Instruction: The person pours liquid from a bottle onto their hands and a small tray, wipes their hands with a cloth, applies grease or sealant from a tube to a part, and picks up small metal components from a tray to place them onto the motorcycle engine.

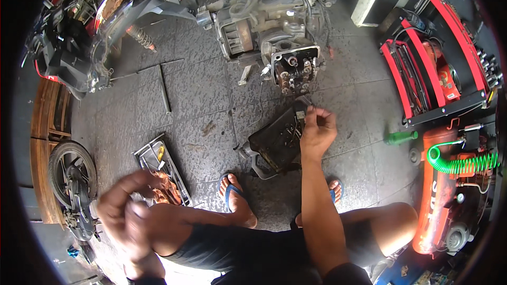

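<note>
My right hand (318, 131) is in front of the engine, above the right side of a black tray-like part (272, 140) holding small metal pieces. Its thumb and fingers pinch together at a small dark item (303, 103) whose kind I cannot make out. Just beyond it stands the partly stripped engine (253, 31), its cylinder head (297, 68) exposed and facing me. My left hand (129, 214) is smeared by motion above my left knee, so its fingers do not show clearly. Near it, a crumpled orange-brown rag (166, 189) lies in a metal tray (179, 179) with a yellow-handled tool (160, 153).
A red-and-black tool rack (438, 68) stands at right, above a red air compressor (434, 200) with a coiled green hose (465, 164). A green bottle (402, 137) lies nearby. Motorcycle parts (63, 58) fill the far left; a wheel (71, 174) is below. A metal bar (164, 89) lies on the floor.
</note>
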Motion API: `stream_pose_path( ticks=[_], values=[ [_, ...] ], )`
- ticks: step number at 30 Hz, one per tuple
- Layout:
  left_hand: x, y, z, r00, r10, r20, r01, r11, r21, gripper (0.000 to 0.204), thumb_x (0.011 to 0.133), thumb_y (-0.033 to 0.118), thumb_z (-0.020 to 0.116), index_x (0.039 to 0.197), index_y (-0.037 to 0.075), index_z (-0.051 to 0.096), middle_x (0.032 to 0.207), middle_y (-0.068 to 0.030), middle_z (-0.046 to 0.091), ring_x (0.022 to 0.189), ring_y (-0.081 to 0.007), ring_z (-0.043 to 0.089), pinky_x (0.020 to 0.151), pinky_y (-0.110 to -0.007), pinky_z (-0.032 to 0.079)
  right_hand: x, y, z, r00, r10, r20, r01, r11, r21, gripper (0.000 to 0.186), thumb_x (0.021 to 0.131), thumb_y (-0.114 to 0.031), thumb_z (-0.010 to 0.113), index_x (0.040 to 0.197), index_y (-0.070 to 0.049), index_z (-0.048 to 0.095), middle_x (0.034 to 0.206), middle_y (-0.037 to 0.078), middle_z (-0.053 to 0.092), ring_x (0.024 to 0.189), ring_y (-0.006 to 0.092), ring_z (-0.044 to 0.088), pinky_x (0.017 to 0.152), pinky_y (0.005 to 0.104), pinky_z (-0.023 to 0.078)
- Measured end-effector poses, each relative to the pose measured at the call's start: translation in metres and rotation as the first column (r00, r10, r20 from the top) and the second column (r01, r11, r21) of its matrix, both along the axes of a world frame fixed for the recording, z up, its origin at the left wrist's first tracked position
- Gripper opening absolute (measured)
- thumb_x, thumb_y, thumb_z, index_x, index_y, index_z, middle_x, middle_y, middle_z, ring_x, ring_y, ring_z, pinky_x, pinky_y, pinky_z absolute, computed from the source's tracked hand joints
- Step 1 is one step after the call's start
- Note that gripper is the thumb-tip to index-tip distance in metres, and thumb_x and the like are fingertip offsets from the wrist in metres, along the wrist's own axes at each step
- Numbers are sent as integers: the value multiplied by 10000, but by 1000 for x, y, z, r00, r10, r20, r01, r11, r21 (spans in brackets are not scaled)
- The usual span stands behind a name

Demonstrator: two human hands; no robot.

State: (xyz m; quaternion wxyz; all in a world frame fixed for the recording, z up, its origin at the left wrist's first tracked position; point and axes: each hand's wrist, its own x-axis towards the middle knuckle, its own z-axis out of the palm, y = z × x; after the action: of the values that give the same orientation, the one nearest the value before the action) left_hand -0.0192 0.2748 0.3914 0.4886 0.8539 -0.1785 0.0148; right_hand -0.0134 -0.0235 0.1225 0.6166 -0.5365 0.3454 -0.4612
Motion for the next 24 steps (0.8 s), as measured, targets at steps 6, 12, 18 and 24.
stream_pose_path(
  ticks=[6, 12, 18, 24],
  values=[
    [-16, -29, -23, 953, -217, -211, 207, 976, -70, 414, 882, 271, 741, 1089, -81, 674, 916, -152, 721, 768, -155, 660, 710, -291, 523, 25, -8, 30, 998, -58, -26, 41, 896, -443, 146, 819, 37, 729, 863, -6, 596, 923, 126, 626, 753, 205, 636, 670, 308, 557],
    [-7, -36, -29, 940, -197, -280, 200, 980, -15, 378, 892, 184, 737, 1131, -97, 652, 939, -170, 723, 840, -179, 691, 768, -294, 542, 28, -7, 34, 997, -65, -36, 35, 841, -540, 152, 802, 74, 722, 907, 7, 634, 955, 136, 631, 813, 235, 654, 711, 331, 585],
    [-5, -29, -33, 921, -268, -284, 276, 961, -13, 385, 884, 206, 747, 1102, -100, 664, 941, -184, 717, 846, -201, 704, 766, -310, 553, 23, -17, 33, 993, -59, -100, -4, 842, -539, 187, 788, 80, 725, 941, -2, 655, 982, 110, 636, 808, 216, 651, 713, 303, 547],
    [-12, -31, -38, 936, -189, -298, 170, 982, -87, 520, 849, 422, 761, 1059, -49, 694, 886, -128, 717, 817, -185, 687, 708, -295, 527, 21, -29, 39, 978, -9, -207, -117, 799, -589, 207, 782, 52, 744, 963, -12, 664, 977, 85, 629, 766, 197, 619, 714, 316, 522]
  ],
)
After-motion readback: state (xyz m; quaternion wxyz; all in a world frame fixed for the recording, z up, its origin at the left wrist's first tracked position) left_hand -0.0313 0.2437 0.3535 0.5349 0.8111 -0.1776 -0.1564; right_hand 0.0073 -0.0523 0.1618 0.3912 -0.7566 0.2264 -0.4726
